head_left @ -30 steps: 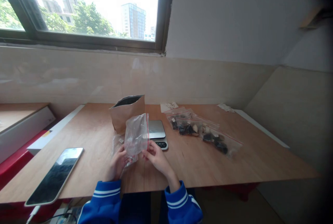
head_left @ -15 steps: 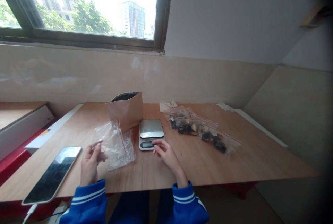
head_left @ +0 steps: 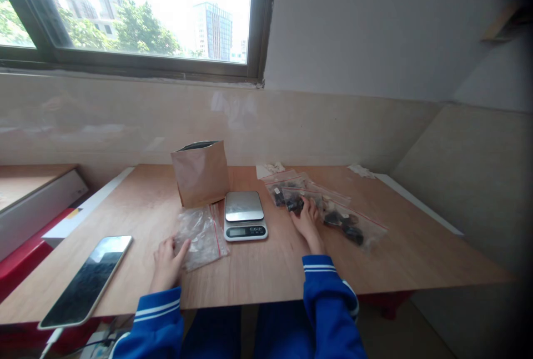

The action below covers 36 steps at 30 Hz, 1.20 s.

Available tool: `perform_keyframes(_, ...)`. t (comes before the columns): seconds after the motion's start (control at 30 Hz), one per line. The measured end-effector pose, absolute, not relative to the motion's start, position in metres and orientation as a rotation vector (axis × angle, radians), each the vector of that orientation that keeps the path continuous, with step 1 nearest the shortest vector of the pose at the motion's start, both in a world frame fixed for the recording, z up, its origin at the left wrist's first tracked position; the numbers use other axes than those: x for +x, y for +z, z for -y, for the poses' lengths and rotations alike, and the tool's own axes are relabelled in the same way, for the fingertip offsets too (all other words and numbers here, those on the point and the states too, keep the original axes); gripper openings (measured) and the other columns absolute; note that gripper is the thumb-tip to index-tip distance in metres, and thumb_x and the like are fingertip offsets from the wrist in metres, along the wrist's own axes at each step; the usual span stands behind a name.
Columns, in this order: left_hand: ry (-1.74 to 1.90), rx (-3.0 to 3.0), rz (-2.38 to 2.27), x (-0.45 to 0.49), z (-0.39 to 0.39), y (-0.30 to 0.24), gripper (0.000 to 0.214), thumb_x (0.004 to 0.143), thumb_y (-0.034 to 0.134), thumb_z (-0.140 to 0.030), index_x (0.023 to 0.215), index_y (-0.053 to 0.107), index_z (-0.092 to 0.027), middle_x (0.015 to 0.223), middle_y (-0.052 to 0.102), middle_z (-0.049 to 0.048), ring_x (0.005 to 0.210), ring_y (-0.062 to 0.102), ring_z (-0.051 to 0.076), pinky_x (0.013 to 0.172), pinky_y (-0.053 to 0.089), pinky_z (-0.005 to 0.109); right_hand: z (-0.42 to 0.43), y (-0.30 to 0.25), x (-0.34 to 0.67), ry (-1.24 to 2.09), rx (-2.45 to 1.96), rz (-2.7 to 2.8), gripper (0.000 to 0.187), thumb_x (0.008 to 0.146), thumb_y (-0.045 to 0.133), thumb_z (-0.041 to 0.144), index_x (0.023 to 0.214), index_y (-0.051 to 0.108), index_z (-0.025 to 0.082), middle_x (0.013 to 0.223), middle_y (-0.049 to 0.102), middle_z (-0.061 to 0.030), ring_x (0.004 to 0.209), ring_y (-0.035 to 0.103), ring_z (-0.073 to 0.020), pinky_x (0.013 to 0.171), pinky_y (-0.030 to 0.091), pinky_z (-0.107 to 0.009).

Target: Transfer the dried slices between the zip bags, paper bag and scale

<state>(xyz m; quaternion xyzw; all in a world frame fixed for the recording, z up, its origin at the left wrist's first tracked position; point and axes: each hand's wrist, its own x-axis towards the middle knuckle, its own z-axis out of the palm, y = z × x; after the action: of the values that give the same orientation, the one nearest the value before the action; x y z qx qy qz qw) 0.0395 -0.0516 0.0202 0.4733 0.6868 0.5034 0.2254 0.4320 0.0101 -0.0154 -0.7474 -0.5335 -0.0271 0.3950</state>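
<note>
My left hand point(head_left: 167, 262) lies flat on the wooden table point(head_left: 258, 270), fingers apart, its fingertips touching the near edge of a pile of empty clear zip bags point(head_left: 202, 234). My right hand point(head_left: 308, 221) is stretched forward with its fingers resting on a filled zip bag point(head_left: 300, 202) holding dark and pale pieces. A small digital scale point(head_left: 245, 214) sits between my hands. Behind the empty bags stands an open brown paper pouch point(head_left: 200, 172).
More filled zip bags point(head_left: 352, 227) lie in a row to the right of the scale. A phone point(head_left: 86, 280) lies at the front left with a cable. White scraps point(head_left: 270, 169) rest near the wall. A window runs above the tiled ledge.
The empty bag I held up has gone down onto the pile. My left hand has flattened beside it. My right hand left the scale and reached right onto a filled bag.
</note>
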Motion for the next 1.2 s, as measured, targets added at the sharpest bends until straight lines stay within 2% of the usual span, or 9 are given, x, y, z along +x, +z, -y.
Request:
perform_keyframes(0.13, 1.442, 1.258, -1.736, 0.042, 0.052, 0.017, 0.054, 0.052, 0.076, -0.036, 0.101, 0.063, -0.018, 0.096, 0.065, 0.0078, 0.078, 0.058, 0.023, 0.081, 0.044, 0.038, -0.011, -0.024, 0.434, -0.136, -1.85, 1.361, 0.042, 0.073, 0.053, 0.024, 0.114, 0.05, 0.017, 0.134, 0.039, -0.0183, 0.127, 0.034, -0.0336, 0.099, 0.031, -0.049)
perform_keyframes(0.3, 1.488, 1.221, -1.581, 0.05, 0.043, 0.019, 0.053, 0.053, 0.078, -0.028, 0.103, 0.064, -0.019, 0.102, 0.066, 0.0077, 0.079, 0.06, 0.02, 0.079, 0.047, 0.031, -0.009, -0.023, 0.438, -0.093, -1.784, 1.322, 0.02, 0.073, 0.049, 0.019, 0.088, 0.061, 0.016, 0.105, 0.055, -0.0145, 0.101, 0.05, -0.0281, 0.09, 0.038, -0.042)
perform_keyframes(0.43, 1.497, 1.278, -1.534, 0.055, 0.031, 0.022, 0.047, 0.055, 0.077, -0.024, 0.101, 0.065, -0.019, 0.103, 0.067, 0.0092, 0.105, 0.058, 0.027, 0.091, 0.045, 0.035, -0.005, -0.019, 0.442, -0.093, -1.787, 1.271, 0.016, 0.075, 0.047, 0.023, 0.078, 0.062, 0.017, 0.095, 0.058, -0.0137, 0.098, 0.05, -0.0291, 0.084, 0.039, -0.042)
perform_keyframes(0.5, 1.529, 1.334, -1.605, 0.056, 0.031, 0.026, 0.049, 0.058, 0.077, -0.026, 0.105, 0.064, -0.021, 0.118, 0.062, 0.011, 0.122, 0.047, 0.03, 0.103, 0.036, 0.041, -0.003, -0.018, 0.444, -0.092, -1.779, 1.243, 0.016, 0.075, 0.046, 0.024, 0.077, 0.061, 0.017, 0.092, 0.059, -0.0135, 0.095, 0.051, -0.0288, 0.083, 0.039, -0.042)
perform_keyframes(0.6, 1.645, 1.396, -1.659, 0.058, 0.04, 0.036, 0.054, 0.064, 0.075, -0.032, 0.115, 0.06, -0.025, 0.135, 0.051, 0.0091, 0.131, 0.037, 0.029, 0.111, 0.021, 0.043, 0.002, -0.018, 0.445, -0.079, -1.751, 1.195, 0.014, 0.075, 0.046, 0.024, 0.079, 0.058, 0.016, 0.088, 0.062, -0.0133, 0.091, 0.054, -0.0274, 0.083, 0.04, -0.041)
perform_keyframes(0.73, 1.691, 1.497, -1.548, 0.061, 0.053, 0.044, 0.045, 0.069, 0.07, -0.033, 0.113, 0.062, -0.025, 0.127, 0.058, 0.0068, 0.124, 0.046, 0.026, 0.11, 0.026, 0.038, 0.016, -0.018, 0.44, -0.043, -1.699, 1.122, 0.017, 0.077, 0.047, 0.025, 0.089, 0.055, 0.015, 0.088, 0.064, -0.0134, 0.083, 0.058, -0.0248, 0.078, 0.044, -0.038)
perform_keyframes(0.93, 1.432, 1.82, -1.587, 0.066, 0.054, 0.039, 0.034, 0.081, 0.055, -0.039, 0.108, 0.062, -0.02, 0.114, 0.063, 0.0086, 0.112, 0.055, 0.026, 0.099, 0.039, 0.045, 0.052, -0.001, 0.413, 0.097, -1.521, 0.999, 0.021, 0.08, 0.05, 0.027, 0.096, 0.055, 0.015, 0.09, 0.063, -0.0115, 0.079, 0.059, -0.0209, 0.077, 0.046, -0.036)
perform_keyframes(1.07, 1.336, 1.796, -1.526, 0.079, 0.059, 0.05, 0.032, 0.083, 0.052, -0.04, 0.107, 0.062, -0.021, 0.111, 0.064, 0.0068, 0.106, 0.057, 0.023, 0.095, 0.042, 0.04, 0.067, 0.03, 0.391, 0.245, -1.363, 0.974, 0.028, 0.081, 0.055, 0.033, 0.103, 0.057, 0.016, 0.093, 0.063, -0.0106, 0.082, 0.059, -0.0204, 0.081, 0.047, -0.036)
perform_keyframes(1.2, 1.283, 1.52, -1.294, 0.106, 0.068, 0.068, 0.034, 0.083, 0.052, -0.043, 0.106, 0.06, -0.02, 0.104, 0.065, 0.0068, 0.087, 0.063, 0.019, 0.078, 0.049, 0.032, 0.071, 0.055, 0.365, 0.516, -1.144, 1.152, 0.022, 0.083, 0.056, 0.034, 0.097, 0.063, 0.018, 0.094, 0.064, -0.008, 0.089, 0.06, -0.0196, 0.085, 0.047, -0.035)
